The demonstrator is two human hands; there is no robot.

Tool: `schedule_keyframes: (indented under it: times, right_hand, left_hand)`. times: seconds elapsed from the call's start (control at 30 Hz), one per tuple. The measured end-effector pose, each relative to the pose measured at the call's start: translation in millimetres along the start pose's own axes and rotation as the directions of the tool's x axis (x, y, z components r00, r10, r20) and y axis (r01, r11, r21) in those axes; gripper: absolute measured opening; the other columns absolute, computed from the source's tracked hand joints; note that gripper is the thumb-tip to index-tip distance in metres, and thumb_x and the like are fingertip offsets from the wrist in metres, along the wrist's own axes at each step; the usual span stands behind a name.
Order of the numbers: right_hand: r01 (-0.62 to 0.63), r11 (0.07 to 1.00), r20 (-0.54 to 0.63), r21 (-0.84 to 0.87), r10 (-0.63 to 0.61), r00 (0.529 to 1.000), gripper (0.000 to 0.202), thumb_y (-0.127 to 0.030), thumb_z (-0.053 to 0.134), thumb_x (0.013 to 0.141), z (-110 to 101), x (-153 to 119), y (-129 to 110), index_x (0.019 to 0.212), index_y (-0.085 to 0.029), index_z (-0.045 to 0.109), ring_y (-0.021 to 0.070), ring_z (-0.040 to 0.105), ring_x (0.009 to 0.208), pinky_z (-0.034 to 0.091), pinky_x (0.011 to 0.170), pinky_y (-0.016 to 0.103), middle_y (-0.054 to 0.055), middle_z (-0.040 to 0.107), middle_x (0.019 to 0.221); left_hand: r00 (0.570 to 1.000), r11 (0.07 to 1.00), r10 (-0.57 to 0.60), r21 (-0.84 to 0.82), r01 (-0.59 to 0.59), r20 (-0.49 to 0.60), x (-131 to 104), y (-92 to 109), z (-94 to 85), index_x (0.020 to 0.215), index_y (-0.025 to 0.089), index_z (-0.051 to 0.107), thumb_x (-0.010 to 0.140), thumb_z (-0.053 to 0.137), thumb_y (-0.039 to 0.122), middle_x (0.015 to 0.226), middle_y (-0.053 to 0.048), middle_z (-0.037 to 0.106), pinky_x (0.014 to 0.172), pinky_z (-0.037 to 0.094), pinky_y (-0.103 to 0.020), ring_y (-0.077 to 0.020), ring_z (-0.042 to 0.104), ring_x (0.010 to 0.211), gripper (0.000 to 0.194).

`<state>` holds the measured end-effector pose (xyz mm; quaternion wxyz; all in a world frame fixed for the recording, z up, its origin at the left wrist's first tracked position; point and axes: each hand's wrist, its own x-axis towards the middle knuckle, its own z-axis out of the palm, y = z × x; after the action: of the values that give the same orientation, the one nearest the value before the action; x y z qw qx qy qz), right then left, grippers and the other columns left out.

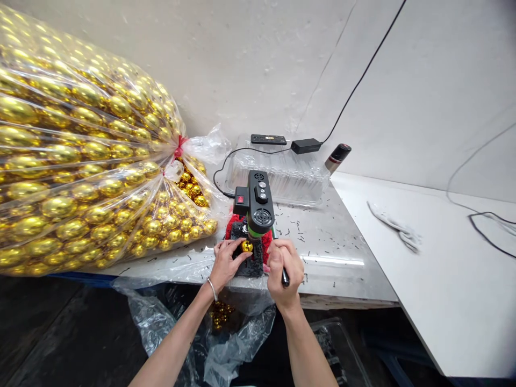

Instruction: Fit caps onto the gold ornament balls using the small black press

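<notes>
Between the thumb and fingers of my left hand [226, 263] is a small shiny gold ball [247, 246]. The ball sits right under the front end of a small black drill press [260, 201], which has a red switch on its side. My right hand [285, 269] is wrapped round a black-tipped handle [285, 277] to the right of the machine. Black shavings cover the machine's base [255, 267], and red material [266, 243] shows around it. The exact contact between tool and ball is hidden.
Large clear bags of gold balls [80, 161] fill the left. Behind the machine stand a clear plastic tray [278, 180], a power adapter [305, 145] and a spray can [338, 156]. A glove [395, 226] lies right. An open plastic bag [237, 344] with gold balls hangs below the table edge.
</notes>
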<state>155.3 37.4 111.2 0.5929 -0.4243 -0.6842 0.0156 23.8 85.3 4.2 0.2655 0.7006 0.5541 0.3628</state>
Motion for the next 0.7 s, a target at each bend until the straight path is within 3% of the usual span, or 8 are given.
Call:
schedule_keyframes:
  times: [0.37,0.7]
  right_hand:
    - [0.013,1.0,0.006,-0.014,-0.013,1.0,0.025,-0.006,0.038,0.086,-0.2,-2.1,1.3,0.066,-0.02,0.045,0.0139,0.052,0.068,0.041,0.059,0.028,0.001,0.051,0.066]
    - [0.029,1.0,0.011,0.004,-0.029,1.0,0.025,-0.003,0.039,0.085,0.7,-7.3,3.9,0.068,-0.02,0.043,0.0133,0.051,0.07,0.042,0.06,0.027,0.0,0.048,0.066]
  left_hand:
    - [0.991,0.992,0.115,0.034,-0.118,0.067,-6.3,-4.6,-5.2,0.116,0.025,0.061,0.082,0.062,0.034,0.111,-0.006,0.066,0.105,0.025,-0.046,-0.0227,0.054,0.109,0.035]
    - [0.987,0.988,0.154,0.019,-0.154,0.041,-0.5,-6.7,-2.3,0.112,0.021,0.063,0.083,0.062,0.035,0.116,-0.009,0.064,0.099,0.037,-0.044,-0.0258,0.052,0.113,0.033]
